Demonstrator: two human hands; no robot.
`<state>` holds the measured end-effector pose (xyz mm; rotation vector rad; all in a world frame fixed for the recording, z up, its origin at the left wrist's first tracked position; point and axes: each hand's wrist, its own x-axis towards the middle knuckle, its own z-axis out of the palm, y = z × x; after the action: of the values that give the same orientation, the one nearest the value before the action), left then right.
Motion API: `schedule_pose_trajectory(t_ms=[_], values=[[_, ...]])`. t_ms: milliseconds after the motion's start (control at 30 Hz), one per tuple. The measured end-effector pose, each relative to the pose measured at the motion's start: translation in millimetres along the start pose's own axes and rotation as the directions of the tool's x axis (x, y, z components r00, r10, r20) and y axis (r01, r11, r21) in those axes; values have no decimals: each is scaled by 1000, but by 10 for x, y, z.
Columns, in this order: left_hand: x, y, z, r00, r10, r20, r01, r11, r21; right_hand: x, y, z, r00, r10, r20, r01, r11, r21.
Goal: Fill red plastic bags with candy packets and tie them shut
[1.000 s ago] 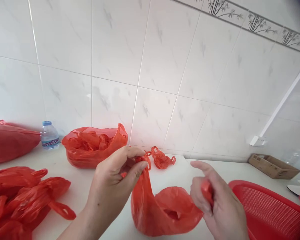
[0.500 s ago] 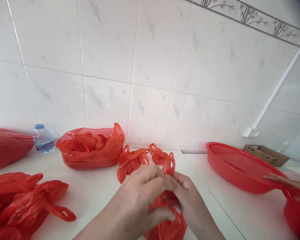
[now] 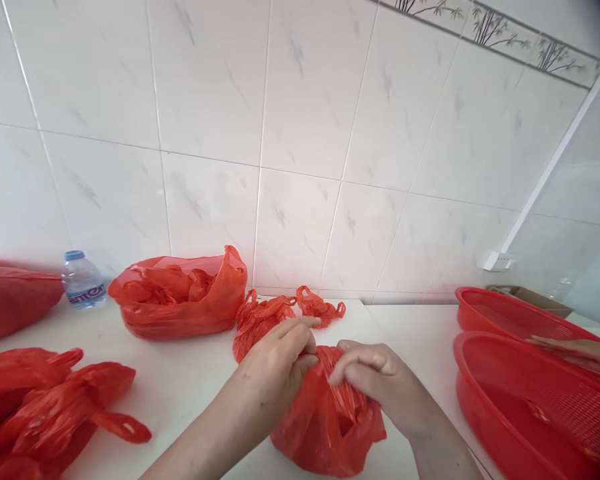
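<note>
A red plastic bag [image 3: 325,433] rests on the white table in front of me, its upper part bunched into folds. On its left side my left hand [image 3: 285,353] pinches the gathered plastic between thumb and fingers. My right hand [image 3: 375,373] grips the folds from the right with bent fingers. What the bag holds cannot be made out. Just behind my left hand lies a crumpled red bag [image 3: 260,323], and a smaller crumpled red bag [image 3: 320,308] sits beside it near the wall.
A wide red bag [image 3: 180,320] stuffed with red plastic stands by the wall. Left are a water bottle [image 3: 83,283], another red bag [image 3: 15,300] and a heap of red bags [image 3: 55,407]. At right, another person's hand [image 3: 575,350] reaches over red baskets [image 3: 473,393] near a cardboard box [image 3: 540,301].
My hands have moved apart from each other, and the bag now shows wider with gathered folds on top. At right, a second red basket has come forward, and the rear one has shifted right.
</note>
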<state>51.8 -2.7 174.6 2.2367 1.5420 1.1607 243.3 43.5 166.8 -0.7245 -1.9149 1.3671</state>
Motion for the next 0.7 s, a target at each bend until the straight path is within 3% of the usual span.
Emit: schedule_pose_trajectory(t_ms=[67, 133, 200, 267, 367, 467, 567, 633, 700], values=[[-23, 38, 13, 989, -119, 91, 123, 992, -32, 19, -6, 12, 997, 69, -30, -71, 995, -70], [-43, 68, 30, 968, -198, 156, 205, 978, -25, 57, 21, 37, 979, 76, -187, -108, 979, -171], [-53, 75, 53, 963, -204, 177, 211, 977, -25, 102, 75, 60, 949, 17, -316, -123, 941, -316], [-51, 58, 79, 966, -191, 174, 198, 980, -20, 130, 121, 67, 934, 9, -358, -151, 916, -371], [-34, 20, 99, 972, -171, 158, 169, 985, 27, 117, 110, 34, 962, 73, -264, -145, 953, -266], [-23, 16, 69, 990, -73, 119, 62, 994, 94, 81, 53, -42, 987, 82, -136, -93, 992, -83], [-44, 83, 5, 992, 22, 123, -36, 992, 119, 120, 114, -118, 978, 100, -181, -100, 995, 11], [-83, 154, -29, 965, 48, 260, -73, 994, 85, 204, 259, -161, 943, 100, -318, -123, 991, -54], [-132, 217, -45, 888, 85, 452, -97, 995, 4, 308, 452, -205, 882, 72, -466, -158, 976, -148]])
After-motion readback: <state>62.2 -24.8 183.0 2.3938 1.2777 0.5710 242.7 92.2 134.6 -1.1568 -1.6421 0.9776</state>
